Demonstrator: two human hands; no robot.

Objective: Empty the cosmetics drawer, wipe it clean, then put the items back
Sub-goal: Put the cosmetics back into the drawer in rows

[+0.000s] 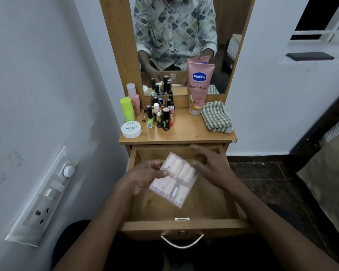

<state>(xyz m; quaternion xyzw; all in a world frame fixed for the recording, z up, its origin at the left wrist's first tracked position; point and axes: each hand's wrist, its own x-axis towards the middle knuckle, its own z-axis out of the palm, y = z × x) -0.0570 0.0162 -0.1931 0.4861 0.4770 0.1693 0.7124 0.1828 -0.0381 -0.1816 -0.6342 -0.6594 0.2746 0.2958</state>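
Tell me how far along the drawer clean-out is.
Emptying looks nearly done: the nail polish bottles and Vaseline tube stand on the dresser top, and the drawer shows bare wood. In hand: the left hand holds a press-on nail pack over it, right hand open beside. Whether wiping is done I cannot tell; the checked cloth lies folded. Restocking remains.

Left hand (pixel 143 177) curled, right hand (pixel 209 163) splayed

Dresser top (pixel 181 132) bears a Vaseline tube (pixel 199 89), checked cloth (pixel 216 117) just right of it, polish bottles (pixel 161 114) and white jar (pixel 131 130) to its left
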